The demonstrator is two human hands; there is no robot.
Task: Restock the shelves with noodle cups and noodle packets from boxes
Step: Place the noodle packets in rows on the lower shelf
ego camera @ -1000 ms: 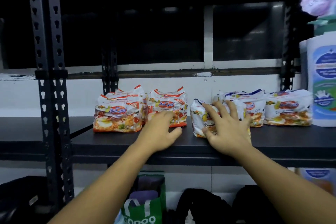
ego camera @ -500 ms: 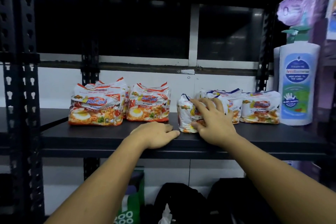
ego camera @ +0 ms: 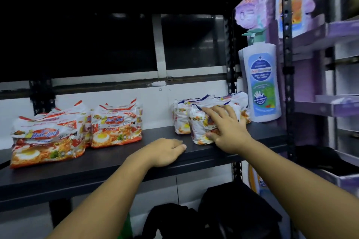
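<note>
Where the black shelf (ego camera: 116,163) crosses the middle of the frame, the right hand (ego camera: 227,132) lies on the front blue-trimmed noodle bundle (ego camera: 198,122), right of centre; its fingers (ego camera: 211,113) are straight and spread across the wrapper, thumb low against the front, pressing on it rather than curling round it; that bundle stands upright near the shelf's front edge, with more blue-trimmed bundles (ego camera: 180,118) close behind it. The left hand (ego camera: 165,151) rests on the shelf's front edge at centre, fingers loosely curled, holding nothing; two orange-trimmed noodle bundles (ego camera: 48,141) (egg and noodles printed on the wrappers) stand at the left, well apart from the blue ones; a white pump bottle (ego camera: 261,83) stands at the shelf's right end, just beside the blue ones; dark bags (ego camera: 223,209) lie below.
</note>
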